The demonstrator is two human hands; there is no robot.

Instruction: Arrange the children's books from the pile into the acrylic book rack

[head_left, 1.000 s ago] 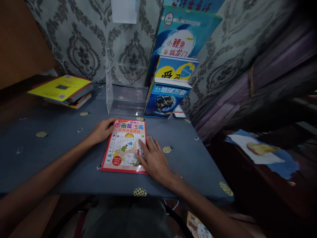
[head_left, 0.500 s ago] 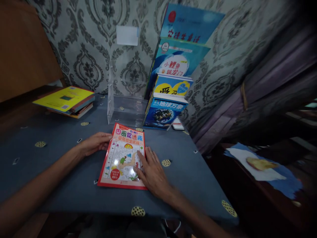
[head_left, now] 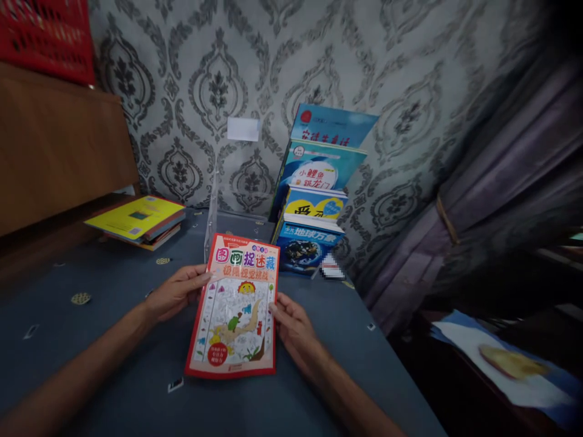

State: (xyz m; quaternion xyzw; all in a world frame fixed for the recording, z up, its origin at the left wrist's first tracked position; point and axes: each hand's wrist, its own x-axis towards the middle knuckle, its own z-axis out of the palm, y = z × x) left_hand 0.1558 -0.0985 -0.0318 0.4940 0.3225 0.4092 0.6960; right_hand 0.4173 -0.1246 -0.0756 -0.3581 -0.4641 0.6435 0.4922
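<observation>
A red-bordered children's picture book (head_left: 237, 309) with a drawn cover is held between my two hands, its top edge tilted up off the table. My left hand (head_left: 180, 291) grips its left edge near the top, thumb on the cover. On the right edge, about halfway down, my right hand (head_left: 294, 321) is closed with its thumb on the front. Just behind the book stands a clear acrylic book rack (head_left: 212, 212), partly hidden by it. Several books in blue and yellow covers, among them a blue book with a globe (head_left: 303, 249), stand in tiers at the rack's right side.
A stack of books with a yellow one on top (head_left: 141, 218) lies at the table's left. Behind it are a wooden cabinet (head_left: 59, 145) and a red basket (head_left: 45, 36). A purple curtain (head_left: 483, 176) hangs to the right of the table (head_left: 122, 370).
The book has been raised off the table and tilted up towards the rack. My right hand went from lying on the cover to gripping the right edge. The view has tipped upward.
</observation>
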